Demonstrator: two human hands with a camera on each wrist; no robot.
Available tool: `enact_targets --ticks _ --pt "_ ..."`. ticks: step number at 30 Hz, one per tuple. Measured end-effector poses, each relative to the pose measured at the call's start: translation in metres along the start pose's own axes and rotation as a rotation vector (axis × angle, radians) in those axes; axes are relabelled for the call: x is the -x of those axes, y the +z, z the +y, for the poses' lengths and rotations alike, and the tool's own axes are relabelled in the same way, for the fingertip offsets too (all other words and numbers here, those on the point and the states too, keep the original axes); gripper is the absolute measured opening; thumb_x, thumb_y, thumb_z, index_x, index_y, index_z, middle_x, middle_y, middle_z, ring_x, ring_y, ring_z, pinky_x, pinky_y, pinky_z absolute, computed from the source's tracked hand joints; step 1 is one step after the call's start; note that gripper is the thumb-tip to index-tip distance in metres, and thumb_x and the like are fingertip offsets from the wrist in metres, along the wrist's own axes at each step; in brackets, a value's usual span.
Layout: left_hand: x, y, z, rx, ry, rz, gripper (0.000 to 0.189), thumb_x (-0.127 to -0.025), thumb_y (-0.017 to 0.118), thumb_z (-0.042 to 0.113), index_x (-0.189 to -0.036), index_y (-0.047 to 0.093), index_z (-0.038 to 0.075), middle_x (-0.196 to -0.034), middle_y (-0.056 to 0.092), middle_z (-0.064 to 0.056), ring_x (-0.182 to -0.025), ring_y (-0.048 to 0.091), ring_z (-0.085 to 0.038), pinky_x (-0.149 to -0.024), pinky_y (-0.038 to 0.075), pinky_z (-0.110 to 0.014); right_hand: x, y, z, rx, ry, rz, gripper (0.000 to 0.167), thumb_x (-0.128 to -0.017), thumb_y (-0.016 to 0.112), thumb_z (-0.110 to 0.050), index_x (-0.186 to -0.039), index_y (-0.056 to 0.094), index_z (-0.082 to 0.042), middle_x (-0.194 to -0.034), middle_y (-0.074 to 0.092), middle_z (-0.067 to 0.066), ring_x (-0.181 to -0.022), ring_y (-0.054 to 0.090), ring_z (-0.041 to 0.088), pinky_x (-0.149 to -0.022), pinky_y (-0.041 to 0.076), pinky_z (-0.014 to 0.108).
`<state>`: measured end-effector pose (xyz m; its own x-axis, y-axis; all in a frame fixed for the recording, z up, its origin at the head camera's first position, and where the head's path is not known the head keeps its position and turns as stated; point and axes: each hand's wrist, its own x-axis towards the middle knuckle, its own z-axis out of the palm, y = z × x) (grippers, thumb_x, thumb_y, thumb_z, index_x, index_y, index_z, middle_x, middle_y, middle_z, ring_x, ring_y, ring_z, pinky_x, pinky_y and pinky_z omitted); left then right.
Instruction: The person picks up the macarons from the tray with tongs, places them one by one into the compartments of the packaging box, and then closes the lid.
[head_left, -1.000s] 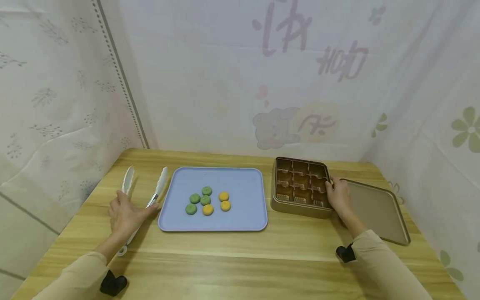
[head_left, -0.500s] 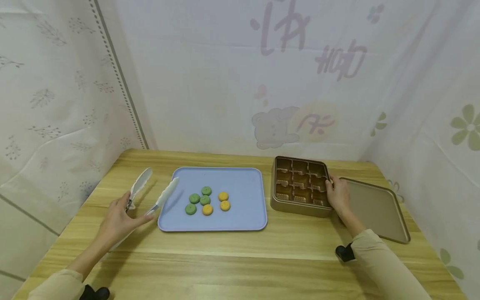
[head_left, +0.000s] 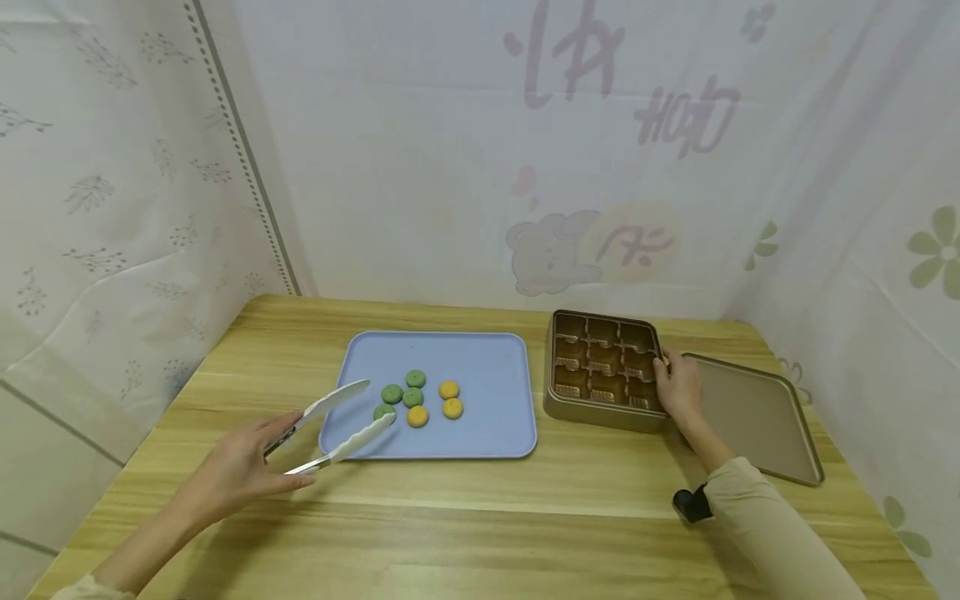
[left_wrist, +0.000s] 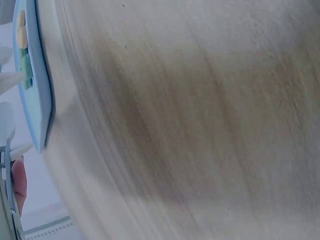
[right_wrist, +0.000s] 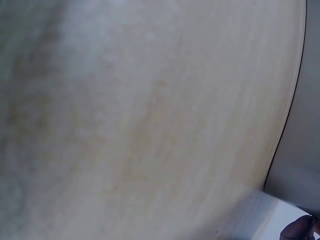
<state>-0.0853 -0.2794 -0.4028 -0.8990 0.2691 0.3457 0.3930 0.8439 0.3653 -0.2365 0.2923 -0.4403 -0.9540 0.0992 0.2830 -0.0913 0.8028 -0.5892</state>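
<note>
On the wooden desk (head_left: pixel 465 533), 4 green pieces (head_left: pixel 412 398) and 3 yellow pieces (head_left: pixel 452 408) lie grouped on 1 blue tray (head_left: pixel 483 358); to its right stands 1 bronze box (head_left: pixel 600 415) with 9 compartments, in 3 rows of 3. Pale lettering (head_left: pixel 536 62) on the curtain (head_left: pixel 420 167) behind cannot be read with certainty; below it is 1 printed bear (head_left: pixel 547 258). The left hand (head_left: pixel 236 471) holds 1 pair of tongs (head_left: pixel 360 439) between thumb and fingers, their 2 arms spread apart over the tray's left side; the nearer tip covers part of a green piece, and whether it touches cannot be told. The right hand (head_left: pixel 678 390) grips the box's right side. Just beside the box lies 1 flat bronze lid (head_left: pixel 753 417), partly hidden by that hand and forearm.
</note>
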Motion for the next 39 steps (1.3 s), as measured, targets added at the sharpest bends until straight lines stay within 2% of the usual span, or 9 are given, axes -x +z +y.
enact_targets --ticks 5,13,23,26,33,39 --pt "-0.001 -0.001 0.004 -0.017 0.043 -0.018 0.074 -0.057 0.089 0.033 -0.115 0.063 -0.005 -0.102 0.068 -0.017 -0.086 0.066 -0.032 -0.069 0.052 -0.044 0.000 0.000 0.001 0.006 0.000 0.003 0.039 -0.099 0.044 -0.008 -0.128 0.045 0.017 -0.100 0.052 0.035 -0.095 0.046 0.044 -0.078 0.038 0.054" --pt "-0.008 -0.006 0.008 -0.056 0.021 -0.111 0.071 -0.063 0.085 0.039 -0.117 0.064 -0.002 -0.104 0.068 -0.018 -0.087 0.066 -0.033 -0.068 0.052 -0.044 0.001 -0.001 0.002 0.007 0.009 -0.010 0.039 -0.099 0.043 -0.009 -0.129 0.044 0.017 -0.101 0.051 0.035 -0.098 0.045 0.045 -0.081 0.037 0.055" --pt "-0.016 -0.006 0.010 -0.083 0.005 -0.174 0.067 -0.064 0.083 0.041 -0.114 0.066 0.000 -0.103 0.070 -0.015 -0.078 0.065 -0.019 -0.061 0.050 -0.034 0.001 -0.001 -0.002 -0.001 0.007 -0.009 0.039 -0.100 0.043 -0.010 -0.129 0.044 0.016 -0.100 0.051 0.033 -0.096 0.045 0.043 -0.076 0.037 0.052" --pt "-0.018 -0.006 0.011 -0.075 -0.014 -0.198 0.066 -0.066 0.083 0.040 -0.115 0.066 0.000 -0.104 0.069 -0.015 -0.071 0.058 -0.012 -0.058 0.046 -0.030 0.000 -0.001 -0.001 0.002 0.011 -0.012 0.040 -0.100 0.042 -0.010 -0.130 0.044 0.016 -0.100 0.050 0.033 -0.095 0.045 0.042 -0.076 0.038 0.052" --pt "-0.021 -0.007 0.012 -0.064 -0.032 -0.226 0.062 -0.070 0.080 0.038 -0.116 0.065 0.000 -0.104 0.069 -0.016 -0.064 0.047 -0.007 -0.056 0.040 -0.026 -0.001 -0.001 0.000 -0.002 0.022 -0.017 0.040 -0.100 0.042 -0.011 -0.130 0.043 0.015 -0.101 0.050 0.033 -0.096 0.045 0.042 -0.076 0.038 0.052" --pt "-0.020 -0.006 0.012 -0.017 -0.031 -0.232 0.061 -0.072 0.079 0.036 -0.118 0.064 -0.002 -0.105 0.068 -0.020 -0.050 0.026 0.000 -0.048 0.030 -0.020 -0.002 -0.001 0.000 0.001 0.029 -0.019 0.040 -0.100 0.042 -0.012 -0.131 0.043 0.015 -0.102 0.050 0.033 -0.097 0.045 0.043 -0.077 0.038 0.052"
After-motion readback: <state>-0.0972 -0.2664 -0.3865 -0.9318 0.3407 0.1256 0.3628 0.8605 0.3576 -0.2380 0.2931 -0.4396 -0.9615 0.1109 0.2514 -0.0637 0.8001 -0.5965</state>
